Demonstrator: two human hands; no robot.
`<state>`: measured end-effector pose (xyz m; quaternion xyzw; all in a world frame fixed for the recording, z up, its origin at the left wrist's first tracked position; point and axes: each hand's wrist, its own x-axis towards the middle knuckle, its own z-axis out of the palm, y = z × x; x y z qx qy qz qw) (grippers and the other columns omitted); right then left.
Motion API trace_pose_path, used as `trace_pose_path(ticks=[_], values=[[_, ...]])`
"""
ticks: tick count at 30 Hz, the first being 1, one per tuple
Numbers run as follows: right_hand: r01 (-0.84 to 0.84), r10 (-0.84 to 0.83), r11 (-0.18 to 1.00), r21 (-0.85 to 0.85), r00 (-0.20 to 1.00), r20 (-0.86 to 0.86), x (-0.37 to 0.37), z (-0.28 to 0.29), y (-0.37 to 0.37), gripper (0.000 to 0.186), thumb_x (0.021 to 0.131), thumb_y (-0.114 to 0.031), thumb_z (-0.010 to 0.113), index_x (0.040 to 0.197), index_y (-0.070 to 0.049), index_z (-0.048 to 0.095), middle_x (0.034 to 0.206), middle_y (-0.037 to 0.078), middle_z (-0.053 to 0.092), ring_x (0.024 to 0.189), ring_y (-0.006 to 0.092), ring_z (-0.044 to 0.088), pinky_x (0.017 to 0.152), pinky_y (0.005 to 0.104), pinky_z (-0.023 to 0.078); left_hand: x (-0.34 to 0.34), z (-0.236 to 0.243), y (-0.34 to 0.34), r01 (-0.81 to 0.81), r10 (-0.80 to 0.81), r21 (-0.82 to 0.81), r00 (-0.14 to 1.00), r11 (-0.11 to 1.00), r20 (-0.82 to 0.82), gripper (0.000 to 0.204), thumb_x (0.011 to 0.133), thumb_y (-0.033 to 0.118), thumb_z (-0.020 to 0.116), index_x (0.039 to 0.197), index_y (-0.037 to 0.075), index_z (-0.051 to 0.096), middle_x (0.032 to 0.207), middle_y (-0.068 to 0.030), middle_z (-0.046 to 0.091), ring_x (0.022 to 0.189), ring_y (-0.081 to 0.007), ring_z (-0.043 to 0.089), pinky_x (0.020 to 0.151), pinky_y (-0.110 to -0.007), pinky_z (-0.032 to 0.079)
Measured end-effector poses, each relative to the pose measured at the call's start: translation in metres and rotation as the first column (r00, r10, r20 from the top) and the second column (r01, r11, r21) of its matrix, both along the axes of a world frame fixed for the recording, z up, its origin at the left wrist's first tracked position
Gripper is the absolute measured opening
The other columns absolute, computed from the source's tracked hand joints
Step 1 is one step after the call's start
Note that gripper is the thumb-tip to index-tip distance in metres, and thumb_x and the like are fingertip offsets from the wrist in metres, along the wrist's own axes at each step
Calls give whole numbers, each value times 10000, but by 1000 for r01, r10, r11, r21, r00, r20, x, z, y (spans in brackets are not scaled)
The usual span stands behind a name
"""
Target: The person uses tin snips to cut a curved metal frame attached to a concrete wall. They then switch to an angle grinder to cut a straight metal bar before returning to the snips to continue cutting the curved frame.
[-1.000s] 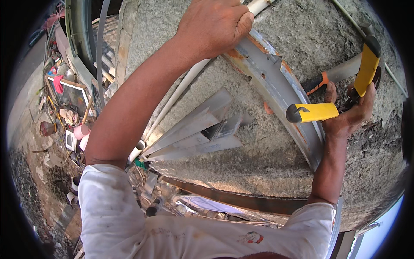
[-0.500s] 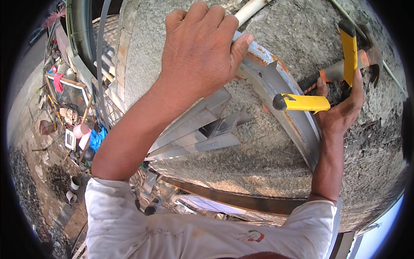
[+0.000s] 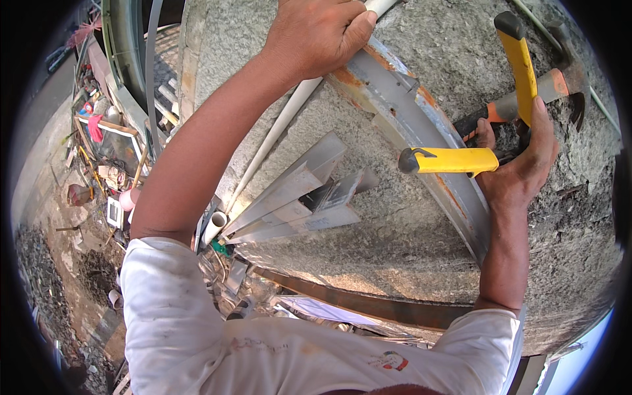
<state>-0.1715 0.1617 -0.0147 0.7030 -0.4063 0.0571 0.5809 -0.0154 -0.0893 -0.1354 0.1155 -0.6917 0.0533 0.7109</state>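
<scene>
My right hand (image 3: 517, 174) is closed around yellow-handled snips (image 3: 461, 160), their two handles spread apart; the blades are hidden. Beneath them runs a long grey metal channel (image 3: 424, 135) with rusty edges and a small bent tab near its far end. My left hand (image 3: 316, 36) is closed at that far end of the channel, its thumb turned to the right; the fingertips are out of sight. A claw hammer (image 3: 526, 97) with a grey, orange and black handle lies on the concrete just beyond my right hand.
The rough concrete slab (image 3: 408, 230) carries several cut metal channel pieces (image 3: 296, 191) and a thin white pipe (image 3: 276, 131) passing under my left hand. A rusty strip (image 3: 368, 306) lines its near edge. Below left, piled clutter (image 3: 112, 174) covers the ground.
My left hand has moved farther away, and the channel's far end now shows more of its rusty face. My right hand keeps the snips in nearly the same place, handles still spread.
</scene>
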Motion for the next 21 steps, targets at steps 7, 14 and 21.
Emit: trace_pose_path(ticks=[7,14,21], values=[[-35,35,999,-3,999,-16,-5,3,-1,913,684,-88,866,1460,-89,386,1181,61,668,1024,242,629,881,403,416,56,10,63,-91,32,203,960,975,278,309,903,246,559,668,48,592,649,-137,548,645,-346,533,692,-486,396],[-73,73,997,15,997,20,-4,5,-1,880,670,-77,861,1441,-60,438,1123,63,684,1006,252,638,885,404,417,42,10,51,-138,93,237,977,962,191,242,870,213,595,698,43,593,688,-152,532,692,-333,539,706,-463,389],[-66,64,997,26,994,87,0,3,0,845,670,-61,849,1425,-49,470,1025,44,704,986,251,636,896,399,417,-6,4,-4,-166,153,-61,972,984,-177,228,903,208,529,725,75,579,779,-133,528,743,-340,498,721,-479,349]])
